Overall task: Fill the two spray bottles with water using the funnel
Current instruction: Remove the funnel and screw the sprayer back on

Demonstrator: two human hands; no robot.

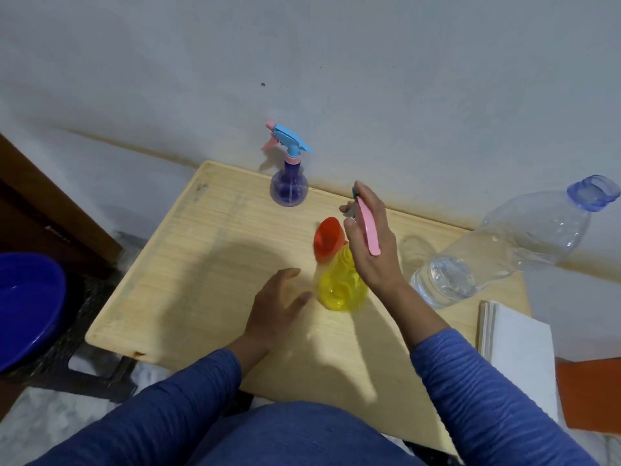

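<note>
A yellow spray bottle (339, 284) stands in the middle of the wooden table (188, 264) with a red funnel (327, 237) in its neck. My right hand (373, 243) hovers just above and right of it, gripping a pink spray head (368, 227). My left hand (279, 304) is spread near the yellow bottle's left side, fingers relaxed, not touching it. A purple spray bottle (289, 186) with a blue and pink trigger head stands at the table's back edge. A large clear water bottle (497, 250) stands uncapped at the right, with a little water at its base.
A blue basin (27, 304) sits on a dark stool left of the table. A white pad (517, 344) and an orange item (591, 395) lie at the right. A wall runs close behind the table.
</note>
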